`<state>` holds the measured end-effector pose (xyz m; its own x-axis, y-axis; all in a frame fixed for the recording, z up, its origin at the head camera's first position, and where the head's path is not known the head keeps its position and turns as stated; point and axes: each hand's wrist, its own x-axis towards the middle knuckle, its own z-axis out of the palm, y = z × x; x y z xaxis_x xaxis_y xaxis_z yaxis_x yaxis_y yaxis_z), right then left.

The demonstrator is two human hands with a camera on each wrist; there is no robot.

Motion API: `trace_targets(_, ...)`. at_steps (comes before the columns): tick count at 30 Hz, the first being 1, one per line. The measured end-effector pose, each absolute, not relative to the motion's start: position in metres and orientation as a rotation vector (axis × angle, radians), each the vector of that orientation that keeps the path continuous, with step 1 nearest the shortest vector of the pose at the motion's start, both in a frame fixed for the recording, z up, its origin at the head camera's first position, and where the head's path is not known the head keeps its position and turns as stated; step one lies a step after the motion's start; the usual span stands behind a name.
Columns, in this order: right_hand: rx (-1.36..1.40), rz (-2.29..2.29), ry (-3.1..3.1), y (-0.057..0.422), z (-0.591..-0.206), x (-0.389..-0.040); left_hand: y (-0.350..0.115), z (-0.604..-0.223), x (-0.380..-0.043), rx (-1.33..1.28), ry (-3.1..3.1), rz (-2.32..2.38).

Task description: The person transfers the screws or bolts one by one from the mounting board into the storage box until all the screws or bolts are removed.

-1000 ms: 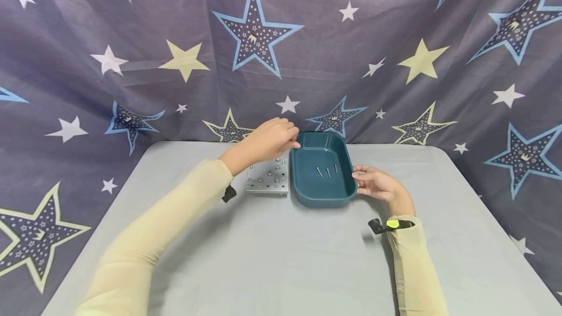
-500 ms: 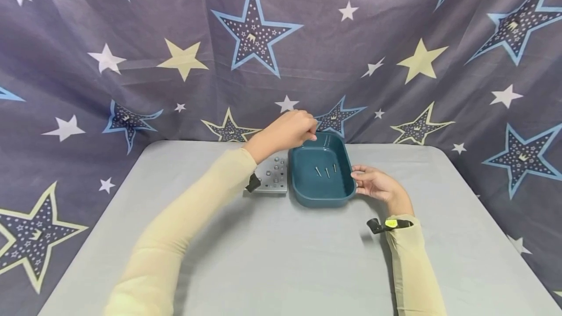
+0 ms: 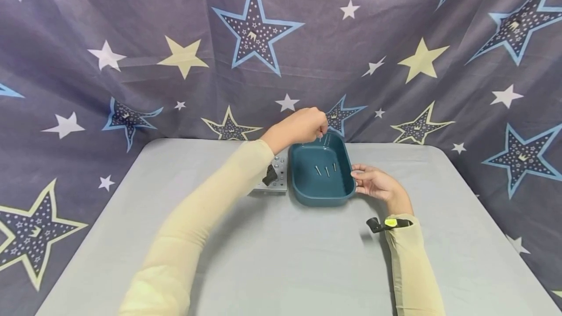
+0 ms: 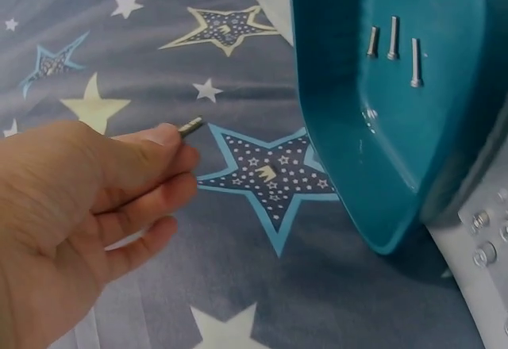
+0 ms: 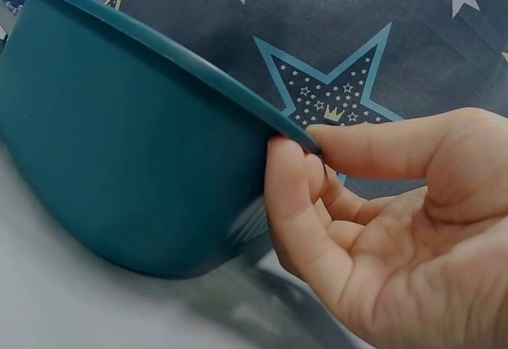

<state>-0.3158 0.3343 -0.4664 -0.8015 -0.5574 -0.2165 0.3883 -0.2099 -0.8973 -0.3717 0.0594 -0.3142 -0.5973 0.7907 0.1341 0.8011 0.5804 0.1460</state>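
Observation:
Between thumb and forefinger, my left hand [image 3: 306, 126] pinches a small metal screw [image 4: 191, 127], held above the far end of a teal plastic tray [image 3: 322, 202]. Its threaded end sticks out past the fingertips; the head is hidden by them. Inside the tray, three silver screws [image 3: 327, 171] lie loose on the bottom. My right hand [image 3: 375, 183] grips the tray's right rim, thumb on top and fingers curled beneath, as the right wrist view shows [image 5: 381, 206]. Left of the tray stands a metal plate [image 3: 279, 179] dotted with screws and holes, partly covered by my left forearm.
Everything stands on a table under a grey cloth [image 3: 307, 257]. A dark curtain [image 3: 167, 96] with stars hangs right behind the table's far edge. A black wrist camera [image 3: 270, 175] on the left arm hangs over the metal plate.
My left hand has moved right, from above the metal plate and the tray's left rim to over the tray's far end, carrying the screw. The right hand and tray have stayed in place.

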Motion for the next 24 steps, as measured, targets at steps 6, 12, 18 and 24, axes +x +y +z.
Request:
trace_targets(6,-0.202,-2.059,1.447,0.335,-0.467,-0.317,0.070,-0.314,-0.377,-1.391,-2.778,-0.272)
trace_targets(12,-0.207,-2.070,1.427,0.335,-0.467,-0.317,0.081,-0.322,-0.385,-1.351,-2.906,-0.225)
trace_targets(18,-0.200,-2.066,1.442,0.335,-0.467,-0.317,0.089,-0.332,-0.391,-1.272,-3.053,-0.139)
trace_targets(24,-0.208,-2.066,1.445,0.334,-0.468,-0.316,0.097,-0.339,-0.392,-1.232,-3.195,0.074)
